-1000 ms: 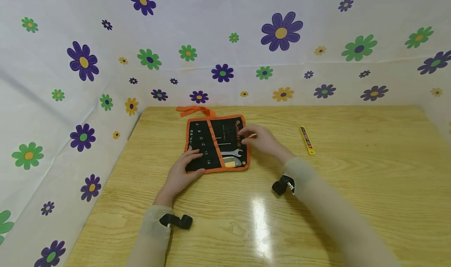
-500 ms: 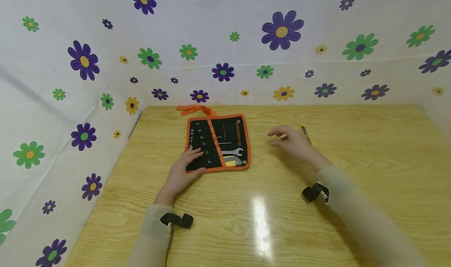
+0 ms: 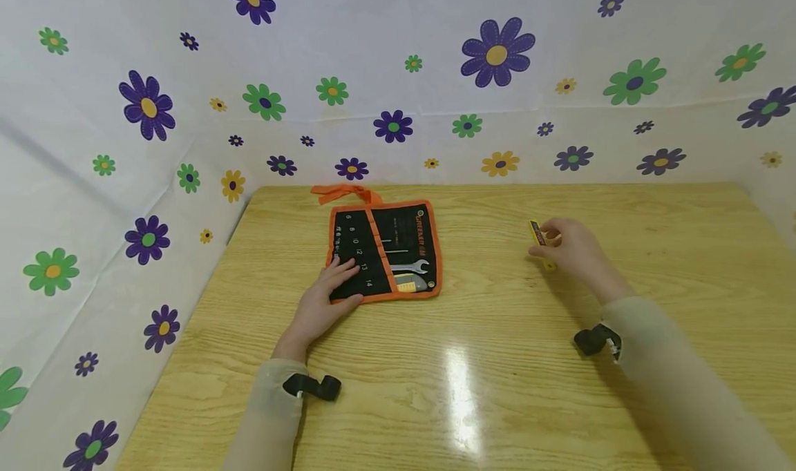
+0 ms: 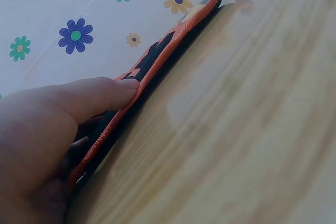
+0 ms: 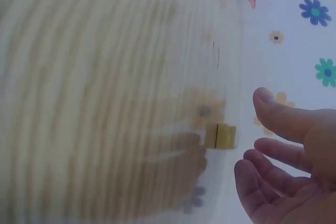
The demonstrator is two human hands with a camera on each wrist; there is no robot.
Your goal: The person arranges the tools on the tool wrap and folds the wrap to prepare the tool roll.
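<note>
A black tool roll pouch [image 3: 403, 226] with orange edging lies unfolded on the table. An open-end wrench [image 3: 413, 267] and a yellow-and-grey handled tool [image 3: 410, 284] stick out of its pockets. My left hand [image 3: 314, 313] rests on the pouch's near left corner, fingers spread over the fabric, and the left wrist view has its thumb [image 4: 113, 95] lying on the orange edge. To the right, my right hand [image 3: 575, 253] hovers over a narrow yellow case [image 3: 535, 231] with a dark and red label. In the right wrist view its fingers stand apart from the case [image 5: 226, 136].
An orange tie strap [image 3: 342, 193] extends from the pouch's far edge. The wood-grain table [image 3: 398, 381] meets a white flowered cloth [image 3: 435, 98] at the back and left. A bright reflection lies on the tabletop near the middle.
My right hand has left the pouch's right side and moved rightward to the yellow case. My left hand and the pouch have stayed in place.
</note>
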